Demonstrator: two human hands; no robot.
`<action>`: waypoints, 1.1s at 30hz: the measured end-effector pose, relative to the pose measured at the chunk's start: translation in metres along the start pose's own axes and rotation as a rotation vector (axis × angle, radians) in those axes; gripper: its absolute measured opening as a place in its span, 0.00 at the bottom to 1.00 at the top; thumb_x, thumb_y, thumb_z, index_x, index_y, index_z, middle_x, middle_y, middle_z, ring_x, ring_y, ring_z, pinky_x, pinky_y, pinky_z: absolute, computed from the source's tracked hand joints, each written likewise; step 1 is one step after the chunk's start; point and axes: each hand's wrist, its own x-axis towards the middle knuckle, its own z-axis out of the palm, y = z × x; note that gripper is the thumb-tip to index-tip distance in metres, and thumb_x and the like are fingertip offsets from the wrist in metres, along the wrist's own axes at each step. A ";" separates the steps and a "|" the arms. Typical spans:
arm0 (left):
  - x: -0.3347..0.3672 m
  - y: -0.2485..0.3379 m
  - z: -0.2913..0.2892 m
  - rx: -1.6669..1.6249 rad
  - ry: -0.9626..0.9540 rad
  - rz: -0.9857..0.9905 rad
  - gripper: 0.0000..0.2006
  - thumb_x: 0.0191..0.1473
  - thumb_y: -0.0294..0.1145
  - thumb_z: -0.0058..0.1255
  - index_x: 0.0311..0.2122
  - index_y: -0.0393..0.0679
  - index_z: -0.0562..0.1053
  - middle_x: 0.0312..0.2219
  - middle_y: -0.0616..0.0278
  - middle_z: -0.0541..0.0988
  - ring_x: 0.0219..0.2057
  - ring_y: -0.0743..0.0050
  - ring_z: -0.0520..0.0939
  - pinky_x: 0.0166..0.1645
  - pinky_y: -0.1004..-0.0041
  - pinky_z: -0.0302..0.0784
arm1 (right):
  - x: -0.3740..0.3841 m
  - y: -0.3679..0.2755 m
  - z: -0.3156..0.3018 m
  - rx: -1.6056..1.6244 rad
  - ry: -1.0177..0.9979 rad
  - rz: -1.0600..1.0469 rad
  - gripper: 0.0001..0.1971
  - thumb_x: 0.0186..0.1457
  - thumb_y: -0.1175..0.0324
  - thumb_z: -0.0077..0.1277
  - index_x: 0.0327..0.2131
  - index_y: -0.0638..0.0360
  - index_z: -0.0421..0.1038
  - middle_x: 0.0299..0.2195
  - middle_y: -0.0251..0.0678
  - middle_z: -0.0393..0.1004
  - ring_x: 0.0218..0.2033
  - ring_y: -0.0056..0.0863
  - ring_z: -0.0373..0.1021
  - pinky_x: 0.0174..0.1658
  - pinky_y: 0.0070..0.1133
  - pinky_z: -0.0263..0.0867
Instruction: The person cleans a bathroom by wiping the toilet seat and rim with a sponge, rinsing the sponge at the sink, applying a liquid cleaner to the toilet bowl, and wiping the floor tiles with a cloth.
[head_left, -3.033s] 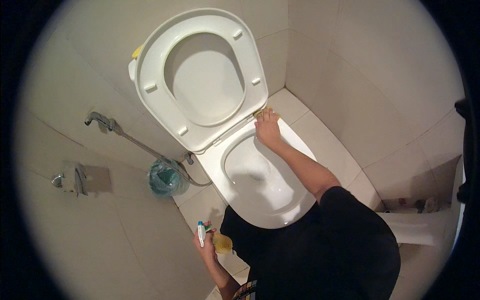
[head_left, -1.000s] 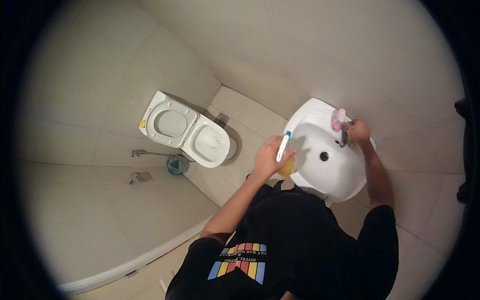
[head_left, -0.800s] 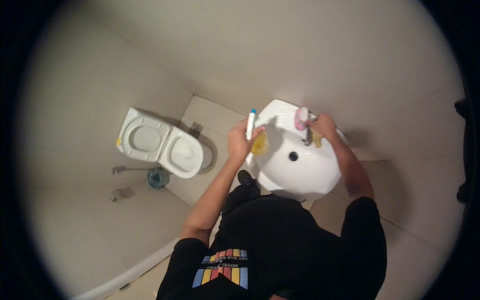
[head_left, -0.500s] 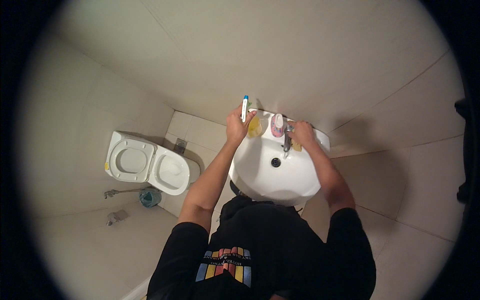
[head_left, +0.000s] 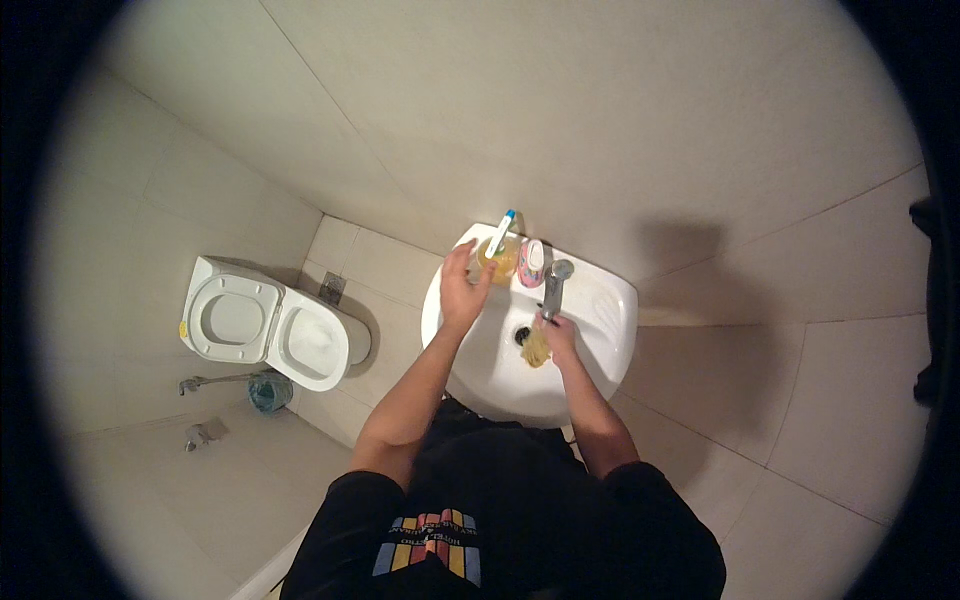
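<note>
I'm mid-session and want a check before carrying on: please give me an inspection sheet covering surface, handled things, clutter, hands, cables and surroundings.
Surface: white ceramic basin with a round black drain and chrome faucet.
Handled things: crumpled yellow cloth-like pad at the faucet's spout; plastic spray bottle with yellow liquid, white-and-blue head, at the basin's back left.
Clutter: pink patterned container with white top, between bottle and faucet.
Hands: right hand grips the pad; left hand open beside the bottle, contact unclear.
Cables: nothing seen.
Surroundings: white toilet with raised lid and green-lined round bin to the left; beige tiled walls.
</note>
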 end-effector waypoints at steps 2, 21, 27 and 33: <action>-0.028 -0.010 -0.009 -0.077 0.085 -0.214 0.26 0.58 0.34 0.62 0.60 0.42 0.72 0.53 0.50 0.77 0.53 0.59 0.79 0.47 0.65 0.81 | 0.010 -0.002 0.009 0.127 -0.061 0.030 0.14 0.54 0.61 0.68 0.35 0.63 0.84 0.27 0.32 0.82 0.26 0.19 0.74 0.33 0.23 0.70; -0.105 -0.081 0.117 -0.027 -0.778 -0.409 0.14 0.48 0.35 0.69 0.39 0.40 0.83 0.30 0.57 0.86 0.34 0.64 0.87 0.42 0.69 0.82 | -0.013 -0.029 -0.034 0.300 -0.225 0.112 0.14 0.58 0.65 0.61 0.44 0.61 0.78 0.39 0.46 0.80 0.36 0.43 0.78 0.39 0.31 0.74; -0.110 -0.076 0.097 0.110 -0.573 -0.304 0.18 0.46 0.45 0.72 0.30 0.40 0.78 0.26 0.53 0.83 0.27 0.62 0.85 0.36 0.65 0.80 | -0.042 -0.033 -0.041 -0.749 0.176 -0.269 0.18 0.53 0.69 0.61 0.48 0.58 0.76 0.45 0.48 0.79 0.44 0.48 0.77 0.48 0.40 0.73; -0.101 -0.067 0.111 -0.652 -0.620 -0.767 0.15 0.57 0.38 0.64 0.43 0.44 0.73 0.32 0.60 0.82 0.31 0.70 0.82 0.36 0.67 0.79 | -0.022 -0.010 -0.016 -0.641 -0.163 -0.365 0.25 0.46 0.65 0.67 0.49 0.58 0.74 0.44 0.48 0.79 0.47 0.48 0.75 0.53 0.39 0.70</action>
